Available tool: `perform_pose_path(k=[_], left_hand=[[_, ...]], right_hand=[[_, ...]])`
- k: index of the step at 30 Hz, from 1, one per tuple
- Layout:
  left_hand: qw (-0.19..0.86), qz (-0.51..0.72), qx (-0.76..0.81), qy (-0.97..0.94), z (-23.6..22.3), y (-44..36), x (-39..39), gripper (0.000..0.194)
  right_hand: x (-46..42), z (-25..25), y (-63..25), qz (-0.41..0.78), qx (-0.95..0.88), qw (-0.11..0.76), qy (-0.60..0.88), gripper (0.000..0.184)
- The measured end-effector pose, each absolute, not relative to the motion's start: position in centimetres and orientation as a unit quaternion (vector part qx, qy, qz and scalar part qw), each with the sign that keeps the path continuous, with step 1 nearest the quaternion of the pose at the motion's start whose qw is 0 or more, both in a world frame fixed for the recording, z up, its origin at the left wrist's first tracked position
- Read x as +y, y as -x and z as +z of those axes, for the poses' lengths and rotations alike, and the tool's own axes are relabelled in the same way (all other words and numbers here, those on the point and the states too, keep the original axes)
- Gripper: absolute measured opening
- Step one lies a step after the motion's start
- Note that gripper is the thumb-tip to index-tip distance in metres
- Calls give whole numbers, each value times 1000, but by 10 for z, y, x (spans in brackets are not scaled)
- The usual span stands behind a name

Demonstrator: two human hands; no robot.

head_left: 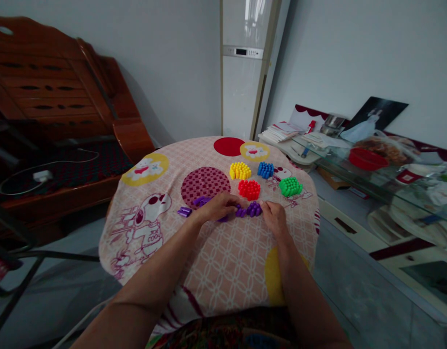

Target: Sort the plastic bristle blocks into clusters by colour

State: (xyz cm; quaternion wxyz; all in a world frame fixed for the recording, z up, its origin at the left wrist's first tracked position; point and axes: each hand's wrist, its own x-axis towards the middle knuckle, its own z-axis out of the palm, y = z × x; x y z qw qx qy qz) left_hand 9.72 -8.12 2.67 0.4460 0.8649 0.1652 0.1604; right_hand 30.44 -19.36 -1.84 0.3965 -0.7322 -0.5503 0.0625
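Note:
My left hand [220,206] is closed, its fingers curled down beside several small purple pegs [240,212]. Whatever lies inside its fingertips is hidden. Right of those stands a tight cluster of upright purple pegs [254,209]. My right hand [275,216] has its fingers drawn together at the right edge of that cluster, and I cannot make out what is in them. Loose purple pegs [201,201] lie behind my left hand, partly covered by it. A few more purple pegs [184,212] lie side by side to its left.
Beyond my hands stand clusters of red pegs [249,190], yellow pegs [240,170], blue pegs [265,169] and green pegs [291,186]. A patterned cloth [227,261] covers the round table. At right is a cluttered glass shelf [354,165]; at left, a wooden bench [49,97].

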Motion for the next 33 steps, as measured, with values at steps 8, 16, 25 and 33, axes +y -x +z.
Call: perform_pose_path(k=[8,16,25,33], left_hand=[[284,223,274,-892,20,-113,-96,39],[260,201,292,-898,18,-113,-96,35],[304,153,305,-890,19,-110,-99,39],[291,192,265,-899,9,-127,-105,40]], right_hand=[[-192,-20,-306,61,-553,395,731,44],[-192,-22,-306,56,-558,395,728,44],[-193,-21,-306,64,-554,402,726,44],[-192,-22,-306,56,-555,398,728,44]])
